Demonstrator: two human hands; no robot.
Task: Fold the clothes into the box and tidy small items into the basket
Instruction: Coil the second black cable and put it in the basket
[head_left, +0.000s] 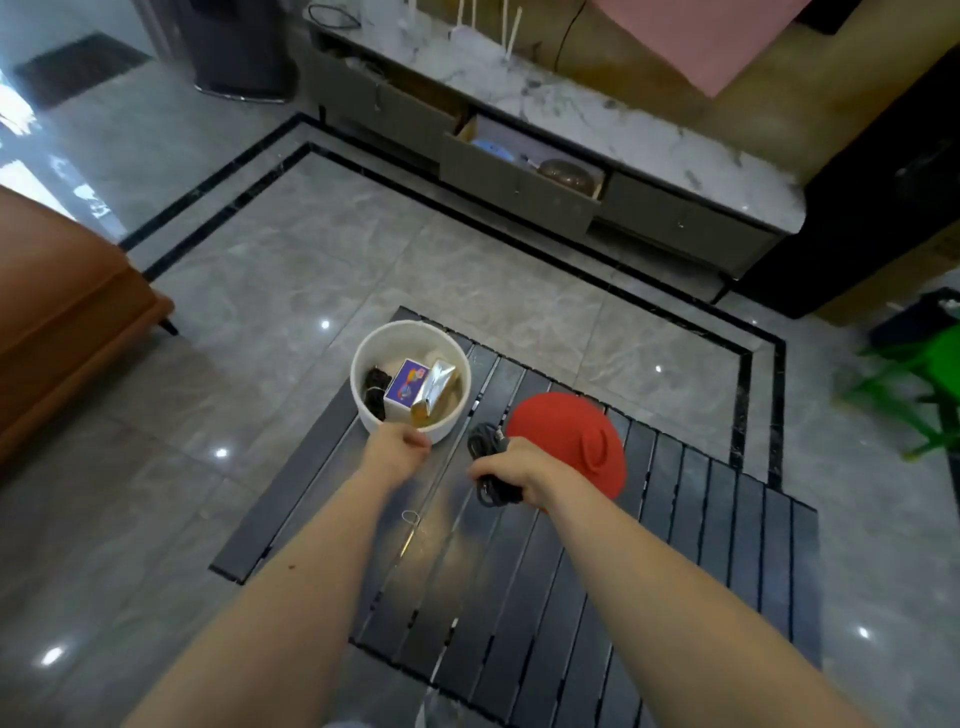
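A dark slatted table (675, 545) carries a red hat (566, 436) at its centre and a round white basket (363, 358) at its far left corner. The basket holds a purple box (408, 387), a gold foil pouch (434, 389) and a dark bundle (375, 397), partly hidden by the wall. The left hand (397, 447) grips the basket's near rim. The right hand (511, 467) clasps a coiled dark cable (485, 447), its ends concealed.

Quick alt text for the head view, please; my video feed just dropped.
Over a dark slatted table, the left hand grips the rim of a white basket holding small items, while the right hand holds a coiled dark cable. A red hat lies just behind the right hand.
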